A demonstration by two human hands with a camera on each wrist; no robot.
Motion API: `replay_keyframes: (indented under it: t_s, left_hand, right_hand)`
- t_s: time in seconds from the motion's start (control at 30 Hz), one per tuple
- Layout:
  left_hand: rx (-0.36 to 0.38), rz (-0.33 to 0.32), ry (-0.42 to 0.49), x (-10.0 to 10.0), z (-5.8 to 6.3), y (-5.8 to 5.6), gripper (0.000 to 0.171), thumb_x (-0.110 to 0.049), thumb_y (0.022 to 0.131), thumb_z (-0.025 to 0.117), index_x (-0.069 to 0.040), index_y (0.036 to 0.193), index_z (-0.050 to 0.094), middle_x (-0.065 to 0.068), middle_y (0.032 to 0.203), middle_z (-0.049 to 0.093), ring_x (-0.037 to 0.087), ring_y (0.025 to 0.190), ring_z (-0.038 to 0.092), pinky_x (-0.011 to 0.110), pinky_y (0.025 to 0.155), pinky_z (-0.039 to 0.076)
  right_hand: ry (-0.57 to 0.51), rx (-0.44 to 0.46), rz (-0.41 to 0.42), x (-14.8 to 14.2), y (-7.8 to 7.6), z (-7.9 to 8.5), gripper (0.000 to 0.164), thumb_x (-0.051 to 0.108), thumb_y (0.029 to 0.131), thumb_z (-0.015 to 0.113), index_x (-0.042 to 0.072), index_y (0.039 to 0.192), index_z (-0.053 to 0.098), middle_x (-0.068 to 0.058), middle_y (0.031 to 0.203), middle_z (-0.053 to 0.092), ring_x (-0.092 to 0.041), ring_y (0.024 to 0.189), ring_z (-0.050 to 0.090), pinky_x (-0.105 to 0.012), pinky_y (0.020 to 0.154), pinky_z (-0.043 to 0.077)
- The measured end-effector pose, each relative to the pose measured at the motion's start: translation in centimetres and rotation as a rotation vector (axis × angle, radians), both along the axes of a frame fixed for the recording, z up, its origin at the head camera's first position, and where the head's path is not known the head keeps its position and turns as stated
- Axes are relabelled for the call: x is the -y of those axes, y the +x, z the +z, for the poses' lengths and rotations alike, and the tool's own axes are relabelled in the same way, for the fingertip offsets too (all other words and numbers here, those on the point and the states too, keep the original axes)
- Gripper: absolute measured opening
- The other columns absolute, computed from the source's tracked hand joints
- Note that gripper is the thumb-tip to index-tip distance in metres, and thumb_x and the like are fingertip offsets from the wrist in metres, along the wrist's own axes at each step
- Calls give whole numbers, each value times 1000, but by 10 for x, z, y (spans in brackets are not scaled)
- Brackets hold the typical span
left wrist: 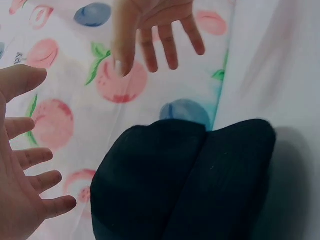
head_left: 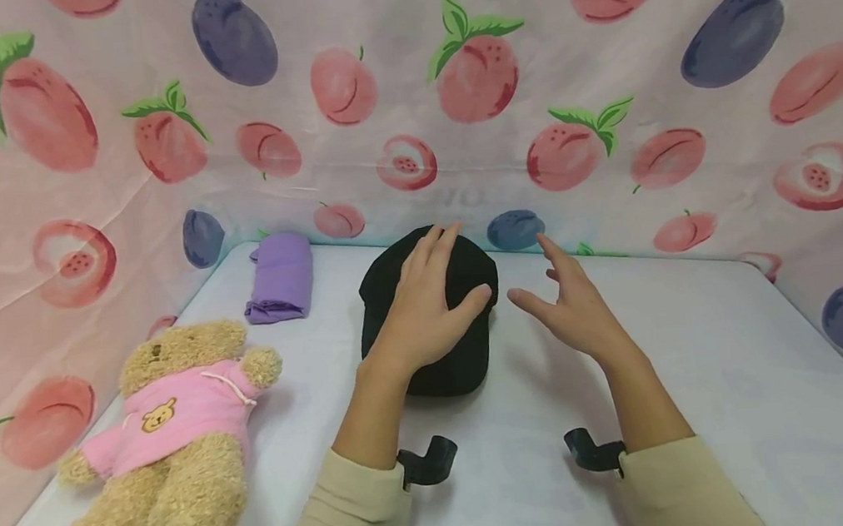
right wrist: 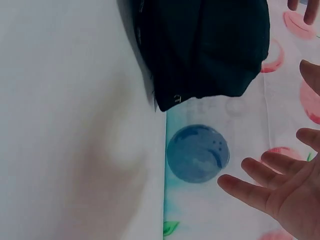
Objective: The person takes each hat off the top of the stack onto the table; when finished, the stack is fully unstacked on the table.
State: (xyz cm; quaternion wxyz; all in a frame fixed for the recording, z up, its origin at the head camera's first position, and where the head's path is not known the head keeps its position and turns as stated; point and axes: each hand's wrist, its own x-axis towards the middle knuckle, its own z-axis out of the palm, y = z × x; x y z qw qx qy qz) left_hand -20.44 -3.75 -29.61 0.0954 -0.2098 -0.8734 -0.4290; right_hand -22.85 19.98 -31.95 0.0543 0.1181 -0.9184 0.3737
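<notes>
A black baseball cap [head_left: 450, 373] sits on the white tabletop with its brim towards me. In the head view my left hand [head_left: 429, 308] appears in front of the cap and hides part of its crown; its fingers are extended, the thumb apart. The left wrist view shows a gap between that hand [left wrist: 20, 185] and the cap [left wrist: 160, 185]. To the right of the cap is my right hand [head_left: 576, 304], fingers spread and holding nothing. From the right wrist, the same hand [right wrist: 295, 195] is apart from the cap [right wrist: 215, 45].
A teddy bear [head_left: 173, 435] in a pink hoodie lies at the left. Behind it, a folded purple cloth [head_left: 283, 275] rests near the back edge. Fruit-printed fabric [head_left: 405, 72] rises behind and beside the white table [head_left: 739, 369].
</notes>
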Motion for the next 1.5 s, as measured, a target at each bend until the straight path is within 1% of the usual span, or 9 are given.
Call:
replay_keyframes:
  t_s: [0.2, 0.37, 0.63, 0.77, 1.0, 1.13, 1.3, 1.4, 1.5]
  left_hand:
    - [-23, 42, 81, 23, 3, -5, 76, -41, 100, 62, -28, 165, 24, 0, 171, 22, 25, 158, 19, 62, 123, 25]
    - [-29, 78, 134, 44, 5, -6, 77, -41, 99, 62, -28, 165, 24, -2, 170, 24, 20, 158, 21, 58, 125, 24]
    - [27, 96, 125, 60, 1, -10, 78, -42, 99, 63, -30, 165, 23, -2, 171, 22, 21, 158, 22, 59, 125, 23]
    - [66, 85, 134, 64, -1, -12, 78, -41, 99, 64, -29, 165, 24, -2, 172, 21, 23, 158, 22, 58, 125, 23]
    - [115, 105, 173, 75, -5, -14, 76, -41, 100, 63, -27, 165, 26, -3, 171, 25, 28, 156, 29, 58, 122, 30]
    - [147, 118, 167, 82, -8, -16, 75, -39, 100, 64, -27, 165, 27, -1, 171, 26, 31, 155, 31, 59, 119, 35]
    - [218, 148, 146, 93, -13, -20, 77, -32, 99, 66, -22, 165, 28, 12, 168, 30, 40, 151, 37, 59, 117, 38]
    - [281, 170, 87, 96, -15, -22, 78, -33, 98, 66, -20, 164, 28, 16, 167, 32, 43, 148, 42, 58, 116, 40]
    - [342, 165, 13, 95, -18, -22, 78, -34, 97, 67, -17, 163, 30, 18, 166, 32, 45, 145, 45, 58, 115, 41]
  right_hand:
    - [-46, 23, -16, 7, -3, -1, 96, 49, 97, 67, 22, 168, 9, -20, 170, 21, -47, 150, 36, -67, 111, 41]
    - [-62, 37, -25, 10, -6, -2, 95, 47, 97, 68, 24, 168, 9, -20, 170, 22, -45, 150, 37, -65, 111, 41]
    - [-92, 43, -6, 16, -12, -6, 94, 47, 97, 69, 25, 168, 11, -19, 170, 22, -44, 149, 39, -65, 113, 40]
    - [-112, 51, 3, 19, -15, -6, 93, 48, 97, 69, 25, 168, 13, -17, 170, 23, -43, 148, 41, -64, 114, 40]
    - [-130, 71, 17, 28, -21, -6, 89, 45, 97, 70, 27, 167, 18, -17, 169, 25, -43, 147, 43, -63, 114, 40]
    - [-128, 89, 25, 34, -24, -9, 88, 43, 97, 70, 26, 167, 19, -18, 169, 24, -44, 146, 44, -63, 114, 40]
    - [-132, 120, 12, 41, -24, -14, 88, 44, 98, 69, 24, 167, 18, -20, 169, 23, -46, 144, 45, -61, 113, 42]
    - [-166, 157, 1, 43, -25, -15, 89, 45, 97, 69, 25, 167, 19, -19, 169, 23, -44, 144, 46, -57, 105, 51]
    - [-198, 194, -11, 45, -25, -17, 90, 45, 96, 71, 27, 167, 19, -18, 169, 22, -42, 144, 47, -52, 95, 58]
